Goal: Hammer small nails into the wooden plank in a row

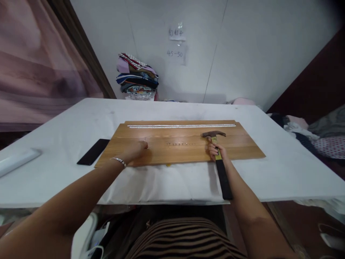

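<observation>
A wide wooden board (159, 156) lies flat on the white table. My right hand (215, 150) is closed round the yellow and black handle of a claw hammer (223, 178), whose rusty head is raised over the right part of the board. Over the left part, my left hand (138, 148) is closed in a pinch, with a thin nail (145, 139) showing at its fingertips. A row of small nails (179, 144) stands in the middle of the board, between my hands. Two white strips (180, 126) run along its far side.
A flat black object (93, 151) lies left of the board on the white table (172, 185). A white roll (18, 162) is at the table's left edge. Folded clothes (138, 77) are stacked at the back by the wall; more fabric (327, 145) lies on the right.
</observation>
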Action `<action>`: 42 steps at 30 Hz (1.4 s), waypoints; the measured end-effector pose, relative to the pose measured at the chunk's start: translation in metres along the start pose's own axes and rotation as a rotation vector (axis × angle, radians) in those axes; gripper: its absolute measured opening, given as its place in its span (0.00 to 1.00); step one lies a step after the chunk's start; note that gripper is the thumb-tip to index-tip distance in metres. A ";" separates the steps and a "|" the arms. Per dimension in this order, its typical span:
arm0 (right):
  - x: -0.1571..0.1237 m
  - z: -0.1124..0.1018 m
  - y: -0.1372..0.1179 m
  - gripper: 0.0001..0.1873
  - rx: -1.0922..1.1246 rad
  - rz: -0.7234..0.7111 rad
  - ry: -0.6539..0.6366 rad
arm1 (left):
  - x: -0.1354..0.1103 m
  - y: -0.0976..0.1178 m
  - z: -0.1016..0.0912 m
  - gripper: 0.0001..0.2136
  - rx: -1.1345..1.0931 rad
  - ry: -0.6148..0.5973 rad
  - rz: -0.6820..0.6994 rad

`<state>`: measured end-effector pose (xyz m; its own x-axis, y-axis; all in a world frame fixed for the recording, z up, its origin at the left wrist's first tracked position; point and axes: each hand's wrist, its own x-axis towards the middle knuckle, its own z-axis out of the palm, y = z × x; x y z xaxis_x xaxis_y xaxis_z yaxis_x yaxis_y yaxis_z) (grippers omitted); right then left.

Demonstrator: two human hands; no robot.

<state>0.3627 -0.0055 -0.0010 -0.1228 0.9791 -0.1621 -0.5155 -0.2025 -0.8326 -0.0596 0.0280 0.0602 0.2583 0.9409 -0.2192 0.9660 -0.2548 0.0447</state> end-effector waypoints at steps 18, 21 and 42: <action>0.018 -0.029 0.017 0.12 0.704 0.161 -0.269 | 0.006 -0.011 0.018 0.10 -0.215 0.114 0.020; 0.016 -0.029 0.017 0.12 0.729 0.168 -0.301 | 0.000 -0.011 0.016 0.09 -0.336 0.177 -0.111; 0.027 -0.017 0.006 0.18 0.276 0.314 -0.152 | 0.019 0.028 0.006 0.12 0.055 0.015 -0.207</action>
<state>0.3713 0.0200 -0.0194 -0.4224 0.8597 -0.2873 -0.6379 -0.5071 -0.5796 -0.0277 0.0369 0.0515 0.0546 0.9776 -0.2032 0.9964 -0.0666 -0.0527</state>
